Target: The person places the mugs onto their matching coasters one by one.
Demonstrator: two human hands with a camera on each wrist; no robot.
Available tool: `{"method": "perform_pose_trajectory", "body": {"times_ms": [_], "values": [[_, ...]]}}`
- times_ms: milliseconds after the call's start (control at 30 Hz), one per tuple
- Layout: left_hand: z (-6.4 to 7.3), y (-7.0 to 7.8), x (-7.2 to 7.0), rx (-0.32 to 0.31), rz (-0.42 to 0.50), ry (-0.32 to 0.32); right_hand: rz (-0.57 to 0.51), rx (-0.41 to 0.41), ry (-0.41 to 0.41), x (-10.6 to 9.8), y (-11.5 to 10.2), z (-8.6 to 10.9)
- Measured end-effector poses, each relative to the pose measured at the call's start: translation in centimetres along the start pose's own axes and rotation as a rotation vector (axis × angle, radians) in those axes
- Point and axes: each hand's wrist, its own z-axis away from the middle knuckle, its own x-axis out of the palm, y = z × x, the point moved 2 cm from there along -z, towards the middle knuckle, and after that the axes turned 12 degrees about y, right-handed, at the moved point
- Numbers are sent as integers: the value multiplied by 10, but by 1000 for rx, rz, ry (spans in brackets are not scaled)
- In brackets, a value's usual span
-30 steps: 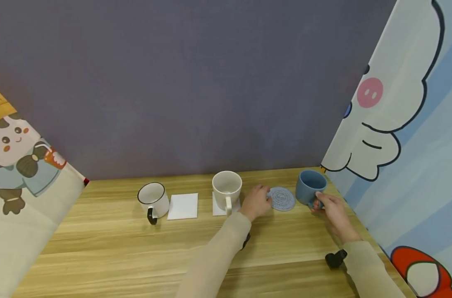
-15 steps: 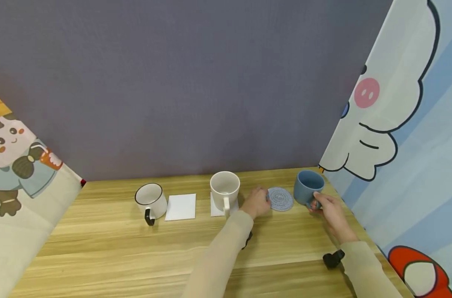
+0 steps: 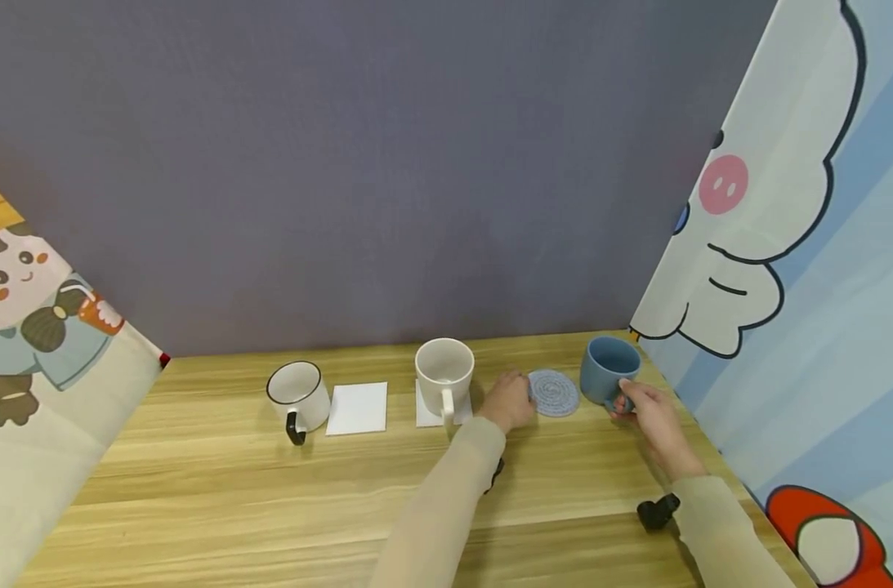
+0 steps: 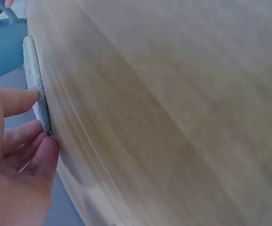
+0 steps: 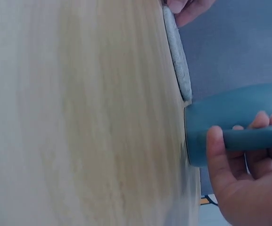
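Observation:
A blue mug [image 3: 609,371] stands upright on the wooden table at the far right, and my right hand [image 3: 655,425] holds it by the handle. In the right wrist view, several fingers curl through the mug's handle [image 5: 256,136]. Just left of the mug lies a round blue-grey woven coaster [image 3: 553,393], flat on the table. My left hand [image 3: 511,402] is at its left edge; in the left wrist view, thumb and fingers [image 4: 20,101] pinch the coaster's rim [image 4: 37,77]. The mug's base sits beside the coaster, not on it.
A white mug [image 3: 444,367] stands on a square white coaster [image 3: 424,415] left of my left hand. Further left are another square white coaster [image 3: 358,408] and a white, black-rimmed mug [image 3: 299,396]. A grey panel [image 3: 417,180] rises behind the table [image 3: 233,506].
My left fingers have drawn in closer around the coaster's left edge. My right hand stays on the blue mug's handle, and the mugs have not visibly moved; the head view shifted slightly.

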Motion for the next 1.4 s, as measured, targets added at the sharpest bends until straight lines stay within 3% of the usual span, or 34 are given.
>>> {"method": "perform_pose_trajectory", "body": {"times_ms": [533, 867, 1100, 1400], "values": [[-1, 2, 4, -77, -25, -2, -22, 77, 90, 6, 0, 0], [1, 7, 0, -94, -36, -20, 87, 58, 57, 5, -9, 1], [0, 7, -1, -111, -37, -42, 51, 77, 54, 5, -9, 0], [-1, 6, 1, -103, -21, -35, -42, 35, 65, 6, -16, 5]]}}
